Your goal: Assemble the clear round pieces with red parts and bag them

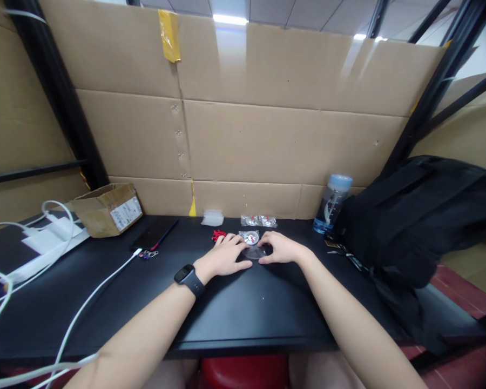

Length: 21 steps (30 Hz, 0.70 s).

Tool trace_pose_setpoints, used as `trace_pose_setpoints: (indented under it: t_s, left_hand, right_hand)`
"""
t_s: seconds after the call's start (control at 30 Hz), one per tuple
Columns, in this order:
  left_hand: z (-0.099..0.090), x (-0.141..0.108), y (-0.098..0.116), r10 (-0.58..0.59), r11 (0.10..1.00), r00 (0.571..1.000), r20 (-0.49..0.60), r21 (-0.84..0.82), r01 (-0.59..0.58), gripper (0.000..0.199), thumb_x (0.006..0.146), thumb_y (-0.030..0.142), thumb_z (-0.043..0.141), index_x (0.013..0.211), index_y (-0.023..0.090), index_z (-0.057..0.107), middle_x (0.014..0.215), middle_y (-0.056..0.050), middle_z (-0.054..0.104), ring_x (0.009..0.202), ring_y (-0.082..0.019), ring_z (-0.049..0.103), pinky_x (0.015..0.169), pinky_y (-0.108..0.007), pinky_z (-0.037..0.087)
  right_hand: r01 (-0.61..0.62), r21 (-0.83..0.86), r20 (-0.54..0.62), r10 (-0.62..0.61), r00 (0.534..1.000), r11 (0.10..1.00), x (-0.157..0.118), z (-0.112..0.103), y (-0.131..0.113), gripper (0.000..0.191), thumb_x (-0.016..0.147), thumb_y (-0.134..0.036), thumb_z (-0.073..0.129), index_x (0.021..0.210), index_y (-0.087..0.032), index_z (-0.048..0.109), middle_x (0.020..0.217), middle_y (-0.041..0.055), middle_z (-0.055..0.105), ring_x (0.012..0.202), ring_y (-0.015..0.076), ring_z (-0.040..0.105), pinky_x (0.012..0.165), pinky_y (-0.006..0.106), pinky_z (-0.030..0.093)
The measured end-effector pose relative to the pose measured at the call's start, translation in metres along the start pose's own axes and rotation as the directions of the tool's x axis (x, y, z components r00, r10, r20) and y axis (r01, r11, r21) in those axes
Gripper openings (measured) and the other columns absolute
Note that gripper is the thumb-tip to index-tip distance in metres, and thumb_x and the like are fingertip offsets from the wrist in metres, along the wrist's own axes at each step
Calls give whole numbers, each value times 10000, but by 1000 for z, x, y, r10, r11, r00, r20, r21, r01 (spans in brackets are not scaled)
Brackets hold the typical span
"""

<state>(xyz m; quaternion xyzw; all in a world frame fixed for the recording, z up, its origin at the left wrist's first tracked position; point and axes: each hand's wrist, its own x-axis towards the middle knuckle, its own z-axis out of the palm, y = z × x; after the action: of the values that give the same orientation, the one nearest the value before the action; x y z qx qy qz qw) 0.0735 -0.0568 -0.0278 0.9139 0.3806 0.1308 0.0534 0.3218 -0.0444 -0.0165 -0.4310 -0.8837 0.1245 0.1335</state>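
A small clear plastic piece (254,252) lies on the black table between my two hands. My left hand (227,255) rests palm down with its fingers apart, fingertips at the left side of the clear piece. On the other side my right hand (281,248) curves around the right edge, thumb and fingers apart. Just beyond them is a round silvery item in a clear packet (249,237). Red cord (218,235) lies beside my left fingers. Further back sit two more packets (259,221) and a stack of clear bags (213,218).
A phone (154,235) with a white cable, an open cardboard box (109,209) and a white power strip (52,243) are at the left. At the right stand a water bottle (332,203) and a black backpack (417,216), with keys beside them. A cardboard wall (247,135) closes the back.
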Motion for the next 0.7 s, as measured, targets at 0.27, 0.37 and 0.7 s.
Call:
trace_pose_setpoints:
  t_s: [0.27, 0.37, 0.7]
  left_hand:
    - [3, 6, -1, -103, 992, 980, -170, 53, 114, 206, 936, 331, 539, 913, 248, 725, 1091, -70, 660, 1146, -281, 495, 984, -470, 332]
    - [2, 10, 1, -172, 985, 959, -224, -9, 175, 254, 951, 312, 494, 846, 237, 712, 1062, -56, 674, 1122, -266, 514, 954, -456, 341]
    - [7, 6, 2, -142, 989, 981, -129, 11, 145, 353, 750, 355, 674, 1097, 296, 695, 1223, -74, 623, 1230, -351, 430, 1072, -599, 258]
  right_hand:
    - [-53, 12, -2, 53, 999, 999, 0, 2, -2, 315, 731, -289, 808, 1028, -224, 724, 1199, 84, 565, 1165, 283, 518, 1030, 424, 418]
    - [-61, 19, -9, 61, 998, 998, 1, 3, -2, 376, 688, -341, 855, 1019, -226, 718, 1213, 83, 551, 1178, 297, 500, 1029, 443, 410]
    - [-56, 18, -21, 56, 998, 998, -1, 2, -4, 432, 694, -122, 744, 1099, -247, 659, 1185, 62, 599, 1159, 293, 511, 992, 456, 393]
